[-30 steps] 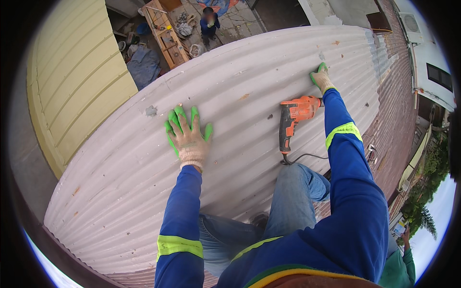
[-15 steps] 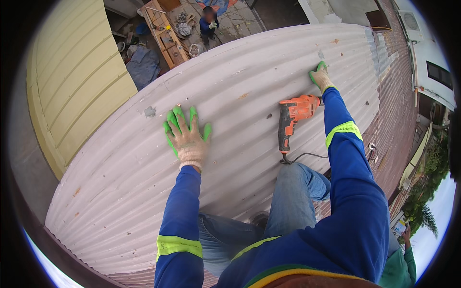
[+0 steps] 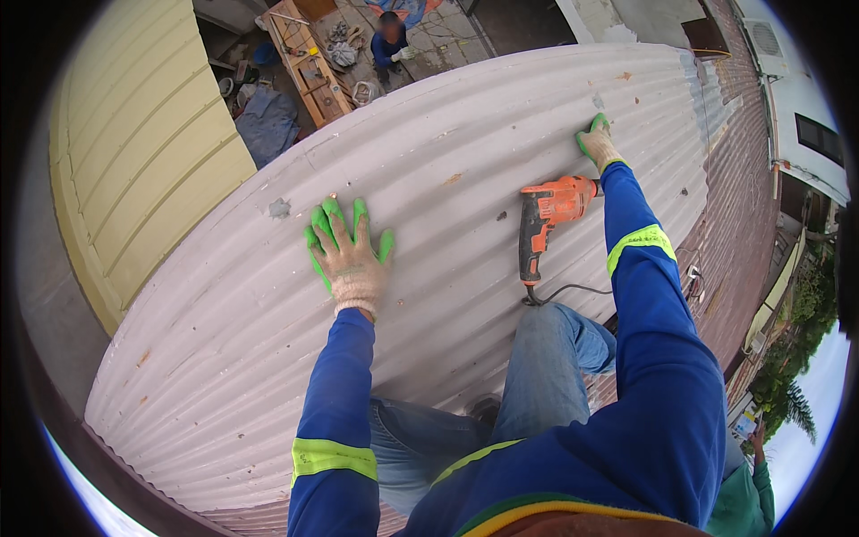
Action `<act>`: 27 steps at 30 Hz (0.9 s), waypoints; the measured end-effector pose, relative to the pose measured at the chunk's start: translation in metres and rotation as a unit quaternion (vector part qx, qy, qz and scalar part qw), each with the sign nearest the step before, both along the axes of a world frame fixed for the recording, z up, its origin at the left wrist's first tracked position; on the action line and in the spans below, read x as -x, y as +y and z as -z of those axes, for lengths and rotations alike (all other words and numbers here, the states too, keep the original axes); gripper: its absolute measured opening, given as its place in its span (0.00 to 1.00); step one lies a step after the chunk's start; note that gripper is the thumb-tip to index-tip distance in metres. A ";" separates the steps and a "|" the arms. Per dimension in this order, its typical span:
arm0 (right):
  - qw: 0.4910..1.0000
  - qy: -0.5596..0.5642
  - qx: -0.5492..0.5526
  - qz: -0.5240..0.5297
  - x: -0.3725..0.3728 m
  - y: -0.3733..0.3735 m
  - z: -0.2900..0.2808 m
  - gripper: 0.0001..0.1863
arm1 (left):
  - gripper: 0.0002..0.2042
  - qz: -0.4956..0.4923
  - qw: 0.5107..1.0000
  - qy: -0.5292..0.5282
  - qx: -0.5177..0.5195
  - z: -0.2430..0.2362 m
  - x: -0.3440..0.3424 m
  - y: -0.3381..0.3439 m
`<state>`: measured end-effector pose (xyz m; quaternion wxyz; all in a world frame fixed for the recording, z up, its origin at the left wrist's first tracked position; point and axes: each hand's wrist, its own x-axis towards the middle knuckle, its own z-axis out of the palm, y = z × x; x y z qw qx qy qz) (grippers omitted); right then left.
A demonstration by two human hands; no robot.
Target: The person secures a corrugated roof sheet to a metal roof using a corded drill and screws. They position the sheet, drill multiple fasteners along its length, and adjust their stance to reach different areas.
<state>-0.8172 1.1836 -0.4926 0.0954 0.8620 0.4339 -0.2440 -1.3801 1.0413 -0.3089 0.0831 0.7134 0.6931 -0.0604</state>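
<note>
My left hand (image 3: 352, 259), in a green-and-beige glove, lies flat with spread fingers on a pale corrugated roofing sheet (image 3: 224, 322). My right hand (image 3: 598, 139), gloved alike, presses on the sheet higher up at the right, thumb and fingers apart. Neither hand holds anything. An orange-and-black corded drill (image 3: 555, 210) lies on the sheet beside my right forearm, its cable curving down by my bent knee (image 3: 546, 358). A small grey patch (image 3: 278, 208) marks the sheet left of my left hand.
Below the sheet's far edge, a person (image 3: 392, 52) in blue is by a wooden workbench (image 3: 304, 58) and tarps. A yellow ribbed surface (image 3: 143, 161) lies left; reddish-brown corrugated roofing (image 3: 743, 206) right. Another person's green sleeve (image 3: 752, 501) shows at lower right.
The person below has lowered a gloved hand from near the head and moved it rightward. My hands and the drill stay nearly still.
</note>
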 end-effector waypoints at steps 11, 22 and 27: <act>1.000 0.020 -0.004 0.005 -0.001 0.000 0.000 0.57 | 0.35 -0.001 1.000 0.013 0.001 -0.001 -0.001 0.000; 1.000 0.023 -0.008 -0.002 -0.001 -0.001 -0.001 0.57 | 0.36 0.003 1.000 -0.007 -0.019 0.000 -0.001 0.000; 1.000 0.021 -0.009 -0.010 -0.004 -0.001 0.003 0.56 | 0.36 0.005 1.000 -0.009 -0.017 0.000 0.000 0.000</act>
